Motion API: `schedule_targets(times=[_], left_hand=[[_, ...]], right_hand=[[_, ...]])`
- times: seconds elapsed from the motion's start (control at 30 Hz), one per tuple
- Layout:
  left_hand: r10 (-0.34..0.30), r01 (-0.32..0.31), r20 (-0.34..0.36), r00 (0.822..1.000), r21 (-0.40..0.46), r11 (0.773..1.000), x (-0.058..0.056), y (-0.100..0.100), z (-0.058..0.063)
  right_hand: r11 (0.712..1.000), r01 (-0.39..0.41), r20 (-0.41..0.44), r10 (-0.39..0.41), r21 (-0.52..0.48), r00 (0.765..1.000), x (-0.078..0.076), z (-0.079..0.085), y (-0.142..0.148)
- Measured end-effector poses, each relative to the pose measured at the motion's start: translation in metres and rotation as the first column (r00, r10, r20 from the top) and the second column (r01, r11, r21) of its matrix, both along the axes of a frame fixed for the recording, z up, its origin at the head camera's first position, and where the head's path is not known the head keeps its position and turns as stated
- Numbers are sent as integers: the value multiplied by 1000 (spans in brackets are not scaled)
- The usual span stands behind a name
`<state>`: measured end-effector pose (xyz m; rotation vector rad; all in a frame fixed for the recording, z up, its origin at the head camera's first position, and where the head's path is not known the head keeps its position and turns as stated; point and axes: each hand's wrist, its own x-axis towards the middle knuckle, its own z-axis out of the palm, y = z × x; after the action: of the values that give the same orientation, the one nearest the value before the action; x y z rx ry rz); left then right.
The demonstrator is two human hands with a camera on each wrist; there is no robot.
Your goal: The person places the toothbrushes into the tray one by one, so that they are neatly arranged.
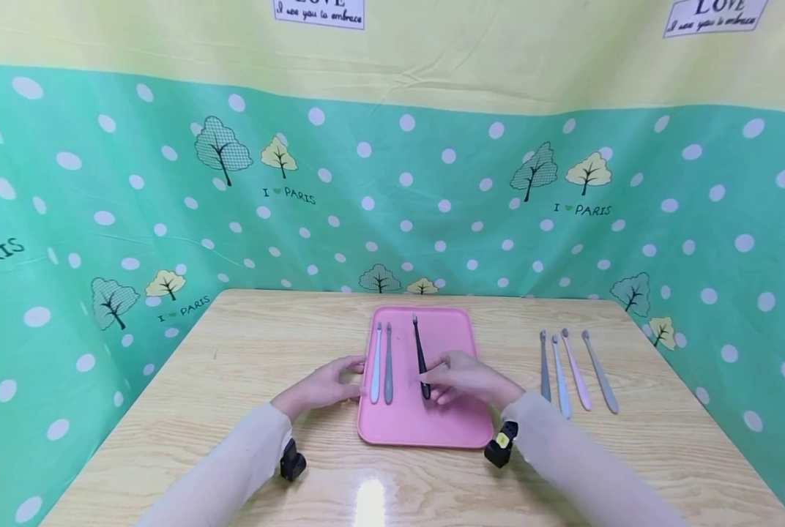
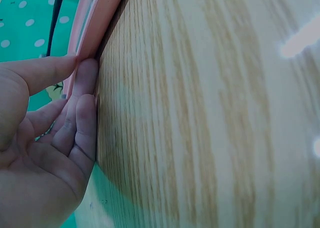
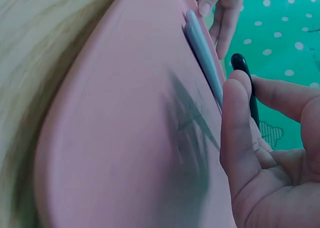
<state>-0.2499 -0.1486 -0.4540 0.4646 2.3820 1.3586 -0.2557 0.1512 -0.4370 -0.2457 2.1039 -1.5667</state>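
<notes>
My right hand (image 1: 460, 377) pinches the handle of a black toothbrush (image 1: 419, 344) between thumb and fingers, over the middle of a pink tray (image 1: 425, 432). In the right wrist view the black toothbrush (image 3: 241, 64) is held off the tray, and a shadow falls on the pink surface. My left hand (image 1: 326, 384) grips the tray's left edge; in the left wrist view its thumb and fingers meet at the rim (image 2: 92, 38). Near that edge, a light blue toothbrush (image 1: 376, 366) and a grey toothbrush (image 1: 389, 366) lie side by side in the tray, heads pointing away.
Right of the tray, several toothbrushes lie on the wooden table (image 1: 267, 322): a dark grey one (image 1: 545, 366), a light blue one (image 1: 560, 377), a pink one (image 1: 577, 369) and a grey one (image 1: 600, 372). A green dotted curtain (image 1: 406, 197) hangs behind and along the sides.
</notes>
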Motion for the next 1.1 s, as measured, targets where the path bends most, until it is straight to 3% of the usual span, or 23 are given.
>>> schedule_targets(times=[0.43, 0.8, 1.1], left_hand=[[13, -13, 13, 1000, 11, 1000, -2, 0, -3], [7, -7, 13, 1000, 29, 1000, 0, -1, 0], [-1, 1, 1, 1000, 33, 999, 0, -2, 1]], right_hand=[[1000, -8, 6, 8, 23, 1000, -2, -13, -25], [990, 4, -59, 4, 141, 998, -2, -11, -39], [986, 30, -70, -18, 167, 997, -6, -14, -43]])
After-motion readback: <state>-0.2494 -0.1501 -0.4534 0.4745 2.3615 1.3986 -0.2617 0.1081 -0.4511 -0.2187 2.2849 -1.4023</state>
